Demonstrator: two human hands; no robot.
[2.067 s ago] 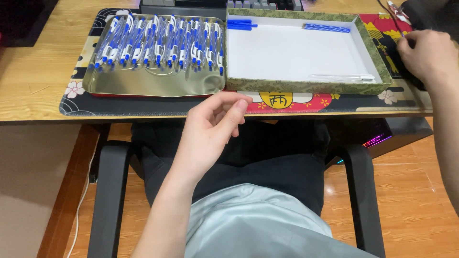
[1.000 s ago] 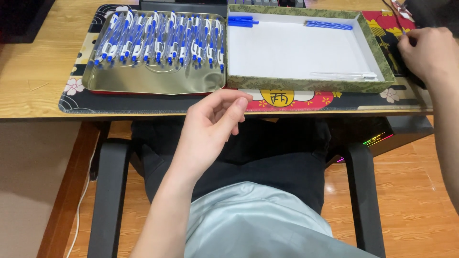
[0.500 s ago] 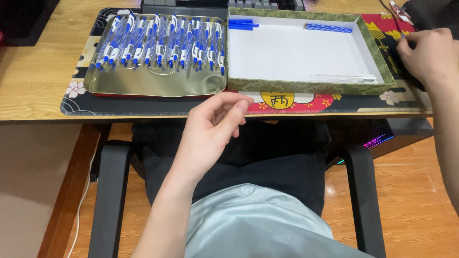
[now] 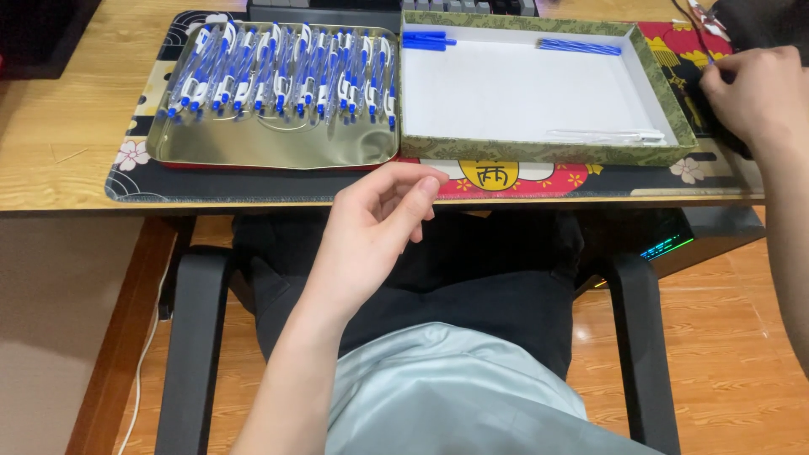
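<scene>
My left hand (image 4: 375, 219) hovers at the desk's front edge, fingers loosely curled and apart, holding nothing. My right hand (image 4: 754, 93) rests at the far right on the dark patterned desk mat (image 4: 253, 181), fingers bent over something small that I cannot make out. A gold metal tray (image 4: 270, 147) holds several blue-and-white pens (image 4: 286, 72) in a row. Beside it stands a green-rimmed white box (image 4: 539, 152) with blue pen parts (image 4: 425, 40) in its far corners and a clear tube (image 4: 602, 135) near the front.
The wooden desk (image 4: 59, 143) extends left of the mat. A keyboard (image 4: 329, 8) lies behind the tray. Black chair armrests (image 4: 194, 337) flank my lap below the desk. A lit device (image 4: 666, 246) glows under the desk at right.
The view has shifted slightly. Both hands stay in nearly the same places; the left hand's fingers have barely moved.
</scene>
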